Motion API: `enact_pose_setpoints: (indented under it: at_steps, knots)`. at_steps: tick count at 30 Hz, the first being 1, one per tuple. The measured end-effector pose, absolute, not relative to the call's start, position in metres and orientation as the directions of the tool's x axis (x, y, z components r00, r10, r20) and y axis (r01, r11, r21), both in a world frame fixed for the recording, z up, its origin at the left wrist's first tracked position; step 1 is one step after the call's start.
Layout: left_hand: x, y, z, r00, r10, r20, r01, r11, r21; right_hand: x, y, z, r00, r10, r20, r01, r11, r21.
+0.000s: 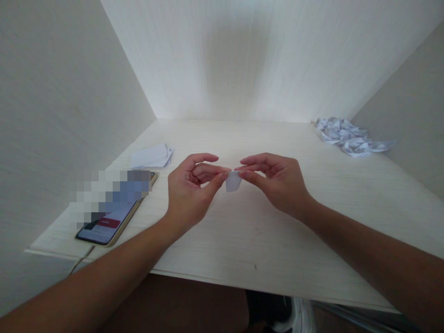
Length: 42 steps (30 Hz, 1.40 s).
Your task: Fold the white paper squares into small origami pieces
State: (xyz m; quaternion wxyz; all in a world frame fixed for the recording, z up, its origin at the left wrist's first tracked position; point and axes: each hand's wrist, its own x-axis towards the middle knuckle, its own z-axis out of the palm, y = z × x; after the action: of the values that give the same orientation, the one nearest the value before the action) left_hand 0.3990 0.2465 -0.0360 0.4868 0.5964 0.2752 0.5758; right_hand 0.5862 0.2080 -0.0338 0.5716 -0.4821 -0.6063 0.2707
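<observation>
A small white piece of paper hangs between my two hands above the middle of the pale tabletop. Its left upper corner is pinched between thumb and forefinger of my left hand. At the right upper corner, my right hand pinches it the same way. The remaining fingers of both hands are loosely curled and clear of the paper. Whether the paper is folded I cannot tell.
A small stack of white paper pieces lies at the back left. Nearer, a phone, partly blurred out, rests at the left with a cable over the table edge. Crumpled white paper strips lie at the back right. Walls enclose three sides.
</observation>
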Motion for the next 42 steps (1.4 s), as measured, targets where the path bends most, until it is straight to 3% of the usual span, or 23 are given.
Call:
enact_pose_setpoints:
  at_steps: [8, 19, 38, 42]
  knots:
    - [0.397, 0.248, -0.039, 0.266, 0.901, 0.343, -0.193, -0.299, 0.935, 0.588, 0.207, -0.027, -0.015, 0.869, 0.494, 0.453, 0.447, -0.772]
    - [0.394, 0.243, -0.038, 0.322, 0.913, 0.252, -0.15, -0.214, 0.965, 0.585, 0.204, -0.029, -0.006, 0.904, 0.427, 0.395, 0.395, -0.83]
    - [0.397, 0.239, -0.038, 0.339, 0.903, 0.263, -0.107, -0.241, 0.965, 0.587, 0.199, -0.023, -0.155, 0.905, 0.396, 0.55, 0.412, -0.726]
    - [0.397, 0.238, -0.041, 0.342, 0.905, 0.255, -0.12, -0.226, 0.967, 0.588, 0.2, -0.022, -0.155, 0.92, 0.361, 0.512, 0.387, -0.767]
